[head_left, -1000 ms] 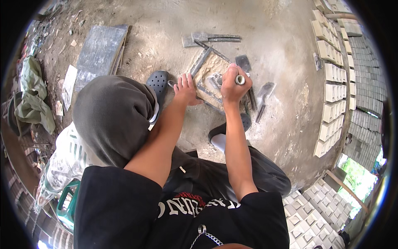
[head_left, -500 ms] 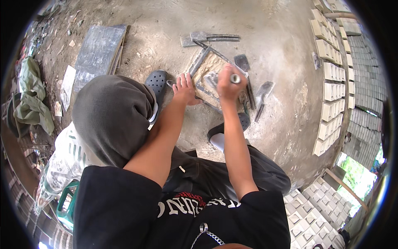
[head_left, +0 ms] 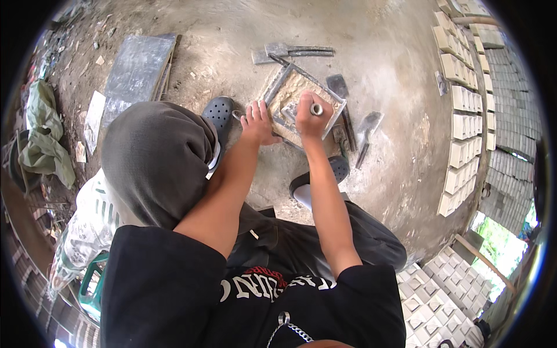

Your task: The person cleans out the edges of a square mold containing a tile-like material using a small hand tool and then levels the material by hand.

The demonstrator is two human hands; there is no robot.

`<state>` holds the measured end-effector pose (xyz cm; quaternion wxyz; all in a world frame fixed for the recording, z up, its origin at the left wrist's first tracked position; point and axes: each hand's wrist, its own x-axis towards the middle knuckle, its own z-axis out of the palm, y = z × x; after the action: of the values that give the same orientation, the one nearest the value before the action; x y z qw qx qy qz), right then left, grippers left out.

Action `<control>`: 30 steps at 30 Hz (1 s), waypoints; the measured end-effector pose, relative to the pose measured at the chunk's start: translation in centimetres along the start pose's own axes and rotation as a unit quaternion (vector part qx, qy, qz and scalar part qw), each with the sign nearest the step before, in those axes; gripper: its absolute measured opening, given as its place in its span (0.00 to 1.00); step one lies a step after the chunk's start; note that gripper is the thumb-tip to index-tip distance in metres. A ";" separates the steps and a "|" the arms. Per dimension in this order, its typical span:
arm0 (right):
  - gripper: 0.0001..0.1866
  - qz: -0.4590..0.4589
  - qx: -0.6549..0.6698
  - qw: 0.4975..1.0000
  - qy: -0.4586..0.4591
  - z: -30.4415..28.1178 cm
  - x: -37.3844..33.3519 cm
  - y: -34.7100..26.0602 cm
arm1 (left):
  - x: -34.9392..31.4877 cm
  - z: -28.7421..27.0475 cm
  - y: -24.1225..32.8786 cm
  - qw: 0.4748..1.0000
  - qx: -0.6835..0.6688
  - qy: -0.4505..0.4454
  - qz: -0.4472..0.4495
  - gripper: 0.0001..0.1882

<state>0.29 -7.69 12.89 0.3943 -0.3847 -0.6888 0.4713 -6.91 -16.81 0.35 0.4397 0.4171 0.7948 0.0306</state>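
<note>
A square metal mould frame (head_left: 277, 83) lies on the floor between my feet, filled with pale, damp-looking sandy mix (head_left: 295, 85). At its left edge my left hand (head_left: 259, 123) rests with fingers spread, holding nothing. My right hand (head_left: 313, 116) is closed round the upright handle of a trowel (head_left: 316, 109), whose round end shows above the fist. Much of the blade is hidden under that hand, over the mix inside the frame.
Flat trowels lie beyond the frame (head_left: 278, 51) and to its right (head_left: 336, 85), with another trowel (head_left: 370, 123) farther right. Dark boards (head_left: 139, 64) are stacked at left. Cream blocks (head_left: 464, 124) line the right side. My clogs (head_left: 219, 111) flank the frame.
My right hand has shifted slightly left and nearer to me with the trowel, uncovering the frame's right corner. My left hand stays at the left edge.
</note>
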 end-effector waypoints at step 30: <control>0.18 0.007 0.055 0.998 -0.018 -0.9 0.8 0.7 | 0.2 -0.2 -0.4 1.000 -0.002 0.005 0.002 0.75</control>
<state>0.92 -6.41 12.60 0.3989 -0.3592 -0.6662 0.5178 -7.33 -16.88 0.21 0.4361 0.4179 0.7962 0.0353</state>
